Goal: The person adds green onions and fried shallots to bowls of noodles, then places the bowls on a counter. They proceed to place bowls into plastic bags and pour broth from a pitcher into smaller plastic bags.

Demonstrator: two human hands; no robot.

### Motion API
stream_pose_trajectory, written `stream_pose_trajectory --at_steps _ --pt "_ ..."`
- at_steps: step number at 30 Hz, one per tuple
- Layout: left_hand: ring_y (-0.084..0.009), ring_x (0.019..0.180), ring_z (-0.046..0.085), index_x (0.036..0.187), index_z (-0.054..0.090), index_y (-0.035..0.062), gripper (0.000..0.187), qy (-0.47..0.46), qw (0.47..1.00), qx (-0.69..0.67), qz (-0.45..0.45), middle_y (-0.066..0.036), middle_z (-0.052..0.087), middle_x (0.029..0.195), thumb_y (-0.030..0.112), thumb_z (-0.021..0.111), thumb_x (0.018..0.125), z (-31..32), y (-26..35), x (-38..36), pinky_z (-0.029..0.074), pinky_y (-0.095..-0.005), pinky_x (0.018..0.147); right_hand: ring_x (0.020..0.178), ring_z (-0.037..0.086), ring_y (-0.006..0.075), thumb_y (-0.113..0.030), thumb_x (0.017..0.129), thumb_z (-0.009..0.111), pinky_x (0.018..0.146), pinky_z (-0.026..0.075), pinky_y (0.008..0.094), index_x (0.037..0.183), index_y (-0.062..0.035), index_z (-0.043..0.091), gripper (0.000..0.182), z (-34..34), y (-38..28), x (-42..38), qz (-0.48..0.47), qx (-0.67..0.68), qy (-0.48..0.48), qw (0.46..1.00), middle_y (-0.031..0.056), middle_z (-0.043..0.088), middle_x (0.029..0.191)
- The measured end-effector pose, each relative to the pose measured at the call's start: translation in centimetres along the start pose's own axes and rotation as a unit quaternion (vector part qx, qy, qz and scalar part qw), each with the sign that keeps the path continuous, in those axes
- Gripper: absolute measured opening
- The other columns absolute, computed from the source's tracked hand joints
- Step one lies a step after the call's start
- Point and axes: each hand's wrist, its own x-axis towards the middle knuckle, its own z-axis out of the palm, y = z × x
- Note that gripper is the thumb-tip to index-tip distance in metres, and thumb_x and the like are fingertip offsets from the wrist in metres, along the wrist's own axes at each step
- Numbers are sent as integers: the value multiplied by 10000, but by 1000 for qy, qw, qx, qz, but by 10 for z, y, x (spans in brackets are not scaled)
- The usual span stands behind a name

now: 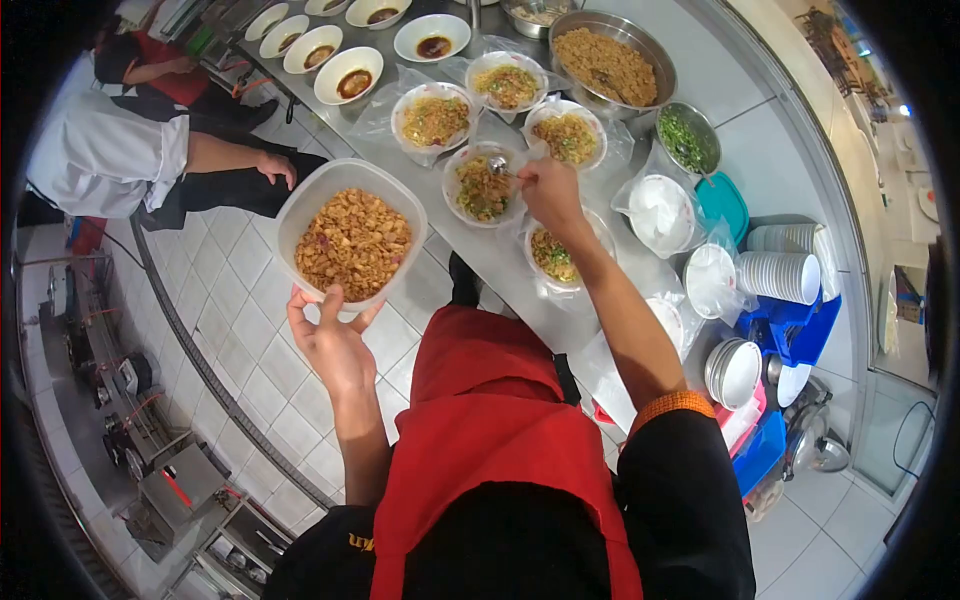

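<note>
My left hand (335,340) holds up a square white plastic tub (410,205) from below, its fingers against the base. Brown crunchy pieces (352,240) fill much of the tub. My right hand (550,190) is closed on a metal spoon (500,165), whose bowl end is over a bowl of noodles with greens (483,190). Around it on the steel counter stand more filled bowls: one at the upper left (435,120), one above (505,86), one to the right (565,137) and one below my right wrist (553,255).
On the steel counter (590,340) are a large pan of brown crumbly food (610,62), a bowl of chopped greens (686,138), sauce bowls (350,76), and stacked white bowls (780,275). A person in white (110,155) stands at left; another in red (160,70) is behind.
</note>
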Motion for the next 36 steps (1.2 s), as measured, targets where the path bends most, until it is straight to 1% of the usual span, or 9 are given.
stream_pose_trajectory --at_steps 2,4,8,10,14,17,20,23,36 --pt "-293 1164 483 1029 424 60 237 -8 1000 -1 -14 -107 267 1371 -19 552 846 0 -5 0 612 -449 657 670 634 300 -47 707 618 639 500 366 751 -31 681 79 -3 -22 -11 -23 18 54 998 154 653 738" --pt "-284 1186 464 1022 430 59 236 -15 1000 10 -5 -102 254 1381 -22 557 840 3 -13 -6 614 -429 651 677 640 282 19 682 631 650 501 329 837 -42 695 178 -28 -77 -21 -16 187 59 980 151 655 786" --pt "-262 1243 421 977 445 55 230 -77 993 92 23 -91 215 1408 -28 588 817 11 -27 -22 606 -309 630 754 627 324 -18 720 554 654 497 418 787 -1 641 112 -5 -138 -44 -151 19 -69 986 181 633 813" --pt "-253 1244 426 950 453 52 226 -110 988 102 31 -92 219 1405 -33 606 807 15 -31 -35 577 -232 577 767 623 336 -28 726 516 667 490 438 757 -1 619 111 26 -146 -53 -103 -83 -171 976 198 626 816" --pt "-240 1226 442 954 452 50 226 -118 988 100 -4 -93 233 1393 -31 608 812 13 -31 -46 574 -227 564 737 618 350 -40 711 554 666 485 438 742 -13 628 85 32 -139 -66 -92 -17 -207 974 204 631 795" --pt "-224 1206 452 966 447 50 224 -140 985 100 -11 -91 237 1385 -34 598 823 13 -34 -48 587 -237 581 695 623 328 -59 727 596 666 490 408 780 -6 662 99 25 -104 -49 -135 98 -273 947 194 644 760" --pt "-266 1157 502 1042 434 55 207 -167 982 66 -53 -89 247 1411 5 542 873 15 -38 -49 614 -403 680 668 632 246 -78 757 633 657 492 356 848 -5 690 130 2 -99 -46 -97 185 -283 936 153 658 721" --pt "-275 1150 510 1045 428 56 196 -180 979 36 -87 -94 257 1404 2 524 883 22 -34 -53 609 -439 682 659 613 163 -83 790 629 641 487 305 917 1 693 165 -26 -105 -41 23 208 -339 917 103 662 727" --pt "-301 979 600 1015 394 62 200 -164 977 22 -131 -151 489 1162 -6 515 871 19 -45 -56 593 -503 708 643 554 71 -53 834 610 552 440 224 939 -14 695 141 -135 -78 -73 148 196 -232 941 17 647 760"
